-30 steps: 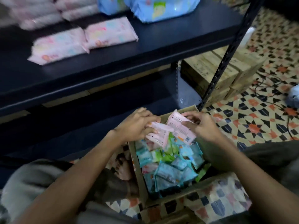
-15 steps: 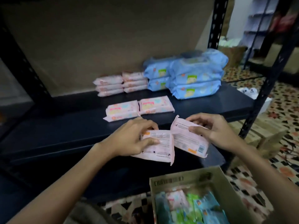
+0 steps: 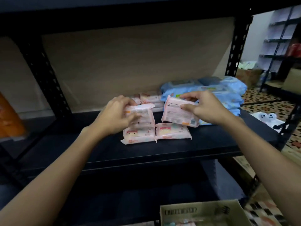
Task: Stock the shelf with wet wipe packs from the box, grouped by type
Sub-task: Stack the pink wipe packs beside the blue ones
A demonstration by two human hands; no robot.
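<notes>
Two pink packs: left pack [image 3: 140,115] in left hand [image 3: 116,116], right pack [image 3: 179,114] in right hand [image 3: 205,108], each grip clamped at the top edge, over shelved pink packs [image 3: 172,131] on the shelf [image 3: 162,154]. Likely light, soft, slippery film; hold by the ends.

both hands reach over the dark shelf [image 3: 211,144], each gripping a pink wet wipe pack with its printed back towards the camera. the left hand [image 3: 114,116] holds the left pink pack [image 3: 143,118] just above the left lying pack [image 3: 138,135]; the right hand [image 3: 205,108] pinches the right pink pack [image 3: 177,115] above the right lying pack [image 3: 172,132] — those two lie flat, side by side. behind them sits a stack of pink packs [image 3: 151,100], with blue packs [image 3: 228,93] piled to its right. the cardboard box [image 3: 203,211] stands at the bottom edge, on the patterned floor [image 3: 267,98].
</notes>
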